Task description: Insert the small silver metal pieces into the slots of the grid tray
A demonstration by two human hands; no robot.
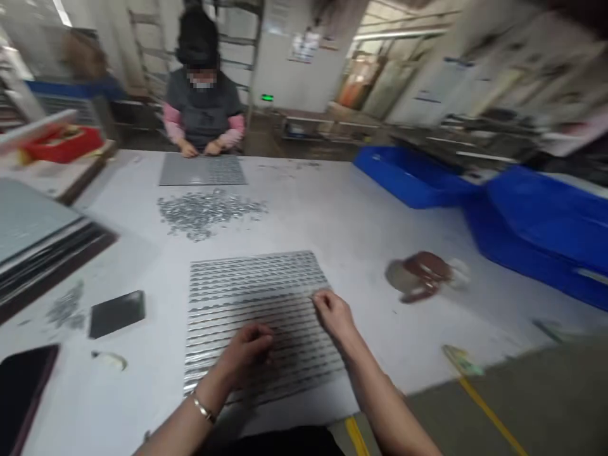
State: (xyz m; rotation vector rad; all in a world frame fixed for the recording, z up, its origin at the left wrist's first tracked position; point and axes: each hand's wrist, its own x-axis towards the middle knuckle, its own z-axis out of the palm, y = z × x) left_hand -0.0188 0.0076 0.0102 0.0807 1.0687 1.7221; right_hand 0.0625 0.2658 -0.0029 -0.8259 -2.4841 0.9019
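A grooved metal tray (256,285) filled with rows of small silver parts lies on the white table in front of me. My left hand (247,354) rests on its lower middle with the fingers curled under; what they hold is hidden. My right hand (332,313) sits at the tray's right side, fingertips pinched together on the rows. Motion blur smears the small parts.
Across the table a person in a grey vest works at a second tray (203,170), with a heap of loose silver parts (206,212) before it. Blue bins (546,228) stand at right, a brown tape roll (420,275) nearby, a dark pad (116,313) and phone (23,386) at left.
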